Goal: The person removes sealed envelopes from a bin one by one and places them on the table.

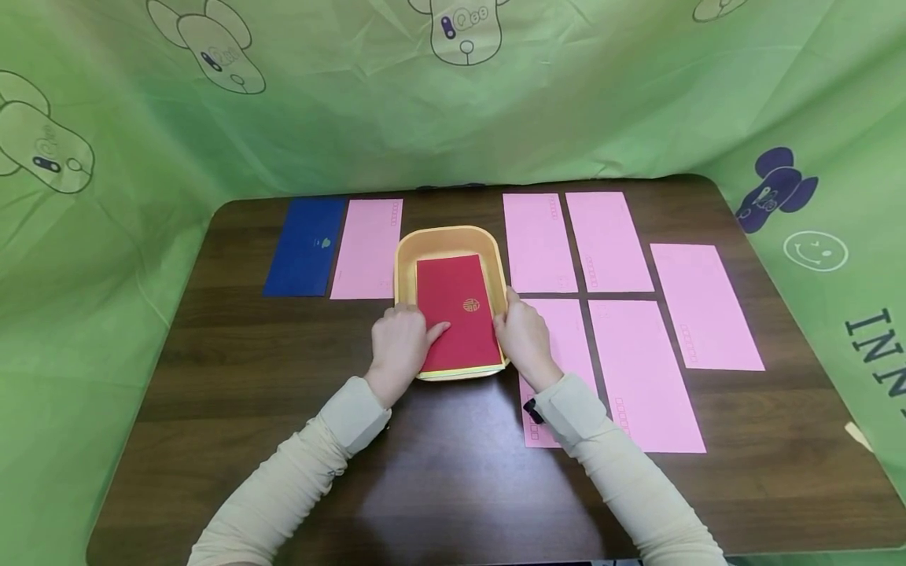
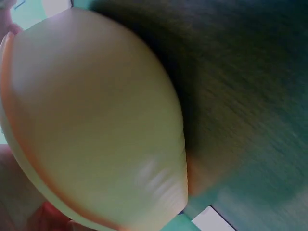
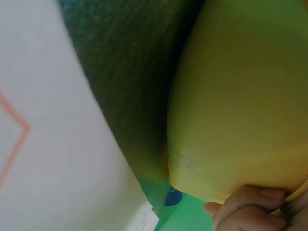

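Observation:
A yellow plastic basin is at the table's middle, with a red card bearing a round gold emblem lying in it. Pale yellow edges show under the card's near end. My left hand grips the basin's left rim, its thumb laid over the red card. On the opposite rim, my right hand has its fingers curled over the edge. The left wrist view is filled by the basin's outer wall. In the right wrist view, curled fingers hold the basin's rim.
Right of the basin lie several pink envelopes with printed postcode boxes; the right forearm passes over one. Another pink envelope lies to the left, beside a blue card. Green printed cloth surrounds the brown wooden table.

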`<action>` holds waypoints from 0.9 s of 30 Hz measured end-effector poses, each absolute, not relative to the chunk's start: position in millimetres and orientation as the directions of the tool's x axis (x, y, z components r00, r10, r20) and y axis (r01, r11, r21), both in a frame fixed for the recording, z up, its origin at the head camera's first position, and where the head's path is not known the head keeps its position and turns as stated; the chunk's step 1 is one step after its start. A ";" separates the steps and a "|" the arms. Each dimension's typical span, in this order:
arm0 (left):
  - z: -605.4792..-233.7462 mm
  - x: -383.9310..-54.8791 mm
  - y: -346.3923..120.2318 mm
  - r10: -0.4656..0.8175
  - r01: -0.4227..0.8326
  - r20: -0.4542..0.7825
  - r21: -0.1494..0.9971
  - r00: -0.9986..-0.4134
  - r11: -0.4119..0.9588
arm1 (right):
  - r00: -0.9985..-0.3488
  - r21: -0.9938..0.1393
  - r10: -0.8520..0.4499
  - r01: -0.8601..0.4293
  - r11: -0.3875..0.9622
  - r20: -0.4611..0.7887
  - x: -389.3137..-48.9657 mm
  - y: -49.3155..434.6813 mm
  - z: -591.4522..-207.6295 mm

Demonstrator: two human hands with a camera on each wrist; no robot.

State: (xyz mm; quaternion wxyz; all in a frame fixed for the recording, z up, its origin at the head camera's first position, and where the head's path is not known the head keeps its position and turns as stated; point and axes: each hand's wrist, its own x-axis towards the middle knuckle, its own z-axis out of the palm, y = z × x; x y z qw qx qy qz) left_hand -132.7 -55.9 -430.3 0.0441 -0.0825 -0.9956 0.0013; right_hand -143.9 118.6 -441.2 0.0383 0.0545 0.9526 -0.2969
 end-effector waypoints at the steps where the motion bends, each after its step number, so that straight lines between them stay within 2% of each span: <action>1: -430.6 -131.8 -55.4 0.158 0.158 0.091 -0.010 -0.983 0.987 | -0.991 -0.561 0.082 0.128 0.818 -0.106 -144.1 118.6 -441.2; 8: -426.6 -130.8 -55.1 0.105 0.114 0.119 0.066 -0.987 0.991 | -0.991 -0.558 0.086 0.126 0.820 -0.098 -143.5 119.0 -441.3; 13: -422.4 -131.1 -61.6 0.016 0.037 0.070 0.300 -0.997 0.953 | -0.992 -0.555 0.083 0.121 0.823 -0.092 -143.6 119.8 -442.4; 19: -420.6 -131.5 -74.1 -0.071 -0.102 -0.076 0.580 -0.995 0.808 | -0.993 -0.559 0.079 0.115 0.821 -0.088 -144.1 119.9 -443.5; 23: -417.5 -132.0 -84.4 -0.099 -0.183 -0.159 0.709 -0.982 0.681 | -0.994 -0.560 0.077 0.105 0.822 -0.074 -143.2 119.2 -443.6; 27: -413.2 -132.1 -96.2 -0.118 -0.200 -0.161 0.787 -0.980 0.584 | -0.994 -0.564 0.077 0.106 0.819 -0.075 -142.7 119.1 -442.7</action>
